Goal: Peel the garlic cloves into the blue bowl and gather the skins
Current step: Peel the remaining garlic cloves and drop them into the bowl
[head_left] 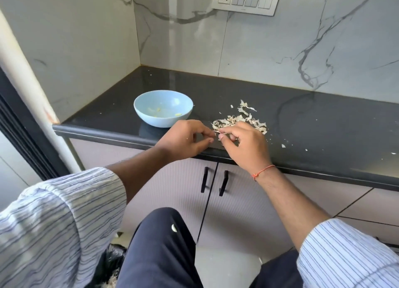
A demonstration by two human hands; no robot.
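Pinching garlic skin [216,131]: right hand [244,145] grip clamped | left hand [185,140] grip curled, empty

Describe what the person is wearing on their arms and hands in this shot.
Both hands, the left hand and the right hand, are bare, with no gloves or rings visible. A thin orange-red thread is tied around the right wrist. Both arms have white shirt sleeves with thin dark blue stripes, pushed up to leave the forearms uncovered.
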